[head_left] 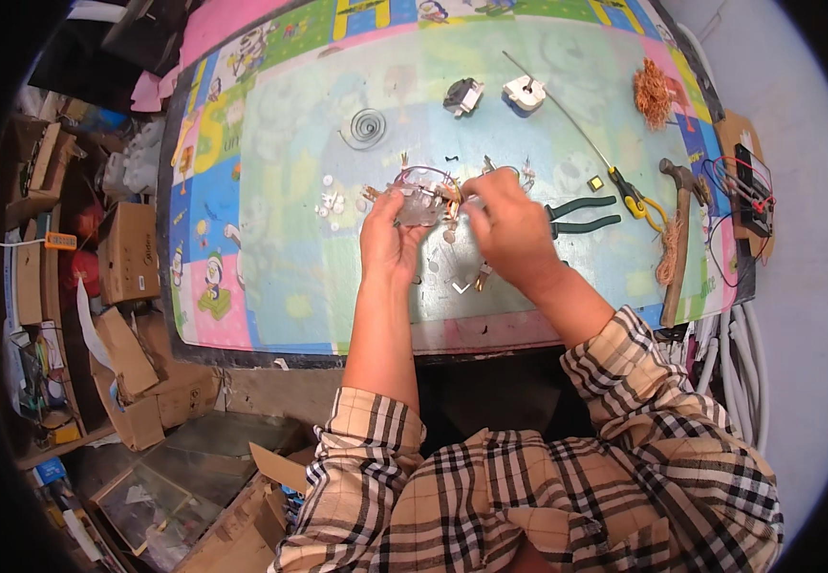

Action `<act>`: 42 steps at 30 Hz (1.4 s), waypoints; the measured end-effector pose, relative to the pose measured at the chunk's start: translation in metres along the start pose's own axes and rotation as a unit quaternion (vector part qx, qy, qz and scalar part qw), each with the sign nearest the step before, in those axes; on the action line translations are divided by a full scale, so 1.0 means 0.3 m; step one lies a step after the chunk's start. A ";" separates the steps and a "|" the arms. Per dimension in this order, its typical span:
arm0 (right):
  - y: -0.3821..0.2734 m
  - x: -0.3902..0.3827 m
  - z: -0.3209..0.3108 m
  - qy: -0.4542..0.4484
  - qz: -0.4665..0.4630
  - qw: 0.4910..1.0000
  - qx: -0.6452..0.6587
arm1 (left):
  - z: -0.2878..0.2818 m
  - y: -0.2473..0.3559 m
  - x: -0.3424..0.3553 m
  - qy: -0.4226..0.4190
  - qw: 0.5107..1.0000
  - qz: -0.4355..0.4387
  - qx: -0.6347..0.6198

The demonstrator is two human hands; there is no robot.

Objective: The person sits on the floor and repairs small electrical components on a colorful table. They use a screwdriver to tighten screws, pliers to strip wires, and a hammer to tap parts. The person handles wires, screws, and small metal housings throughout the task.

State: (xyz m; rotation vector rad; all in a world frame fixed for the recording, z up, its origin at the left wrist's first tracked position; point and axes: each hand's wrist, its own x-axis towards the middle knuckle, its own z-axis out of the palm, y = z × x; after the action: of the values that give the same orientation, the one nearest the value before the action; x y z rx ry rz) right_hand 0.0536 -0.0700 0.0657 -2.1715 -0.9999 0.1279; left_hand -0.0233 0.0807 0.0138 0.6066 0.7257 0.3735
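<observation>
The left hand (389, 241), at the centre of the frame, is partly closed around a clear, greyish plastic housing with wires attached (422, 206); the thumb is laid along its near side, so the piece seems to be steadied there above the surface (337, 286). The right hand (513, 232) is bent with fingers drawn together at the housing's wired right side, presumably for fine work; whether anything is pinched between its fingertips cannot be told.

Just left of the housing, small white plastic pieces (331, 202) are grouped, perhaps so that none are lost. Beside the right hand, pliers with dark green handles (586, 217) are laid with the grips turned outward, apparently within easy reach.

In the upper centre, a flat grey metal spiral (367, 128), a black-and-white block (463, 97) and a white block with a dark underside (525, 94) are set apart, likely to leave working room. Toward the right edge, a wooden-handled hammer (678, 239) and a bundle of copper-coloured wire (654, 94) are kept aside.
</observation>
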 end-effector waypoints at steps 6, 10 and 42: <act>0.079 0.030 -0.037 -0.077 0.168 0.964 0.191 | 0.045 0.008 -0.055 -0.059 0.998 -0.005 0.023; 0.098 0.042 -0.063 -0.182 0.184 0.919 0.298 | 0.060 0.016 -0.087 -0.120 0.993 -0.018 0.008; 0.017 -0.005 -0.024 -0.216 0.048 0.954 0.201 | 0.092 0.031 -0.167 0.091 0.860 0.163 0.476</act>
State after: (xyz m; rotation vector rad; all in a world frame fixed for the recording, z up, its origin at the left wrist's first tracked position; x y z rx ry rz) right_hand 0.0585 -0.0774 0.0673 -1.8451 -0.9968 0.8122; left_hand -0.0396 0.0515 0.0612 1.6679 0.9840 0.3716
